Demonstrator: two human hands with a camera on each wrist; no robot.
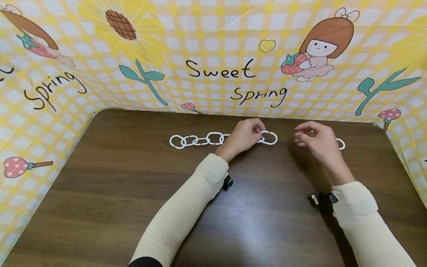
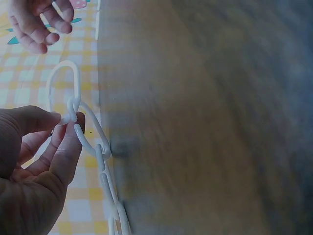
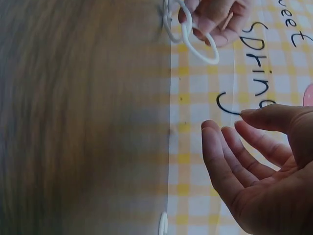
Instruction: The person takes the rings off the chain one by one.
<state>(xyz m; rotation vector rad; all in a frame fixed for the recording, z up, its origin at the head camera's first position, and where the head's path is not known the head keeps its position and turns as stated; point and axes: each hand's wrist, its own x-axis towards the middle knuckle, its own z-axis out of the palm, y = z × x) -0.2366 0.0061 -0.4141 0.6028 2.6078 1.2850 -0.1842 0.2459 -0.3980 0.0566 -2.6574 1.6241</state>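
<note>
My left hand [image 1: 245,134] pinches a white plastic chain [image 1: 221,139] near its right end. In the left wrist view, thumb and fingertips hold a link, and the end link [image 2: 77,85] stands up beyond them. The chain's other links trail down and away from the fingers. To the right, my right hand [image 1: 317,141] hovers with fingers loosely bent and nothing between them, apart from the chain. Just beyond it lies a separate white link [image 1: 344,144], partly hidden behind the hand in the head view; the right wrist view shows only its edge.
The brown wood-grain table [image 1: 116,193] has a checked yellow cloth [image 1: 213,40] with printed figures behind it and along both sides. Both forearms reach in from the front, each with a black strap at the wrist.
</note>
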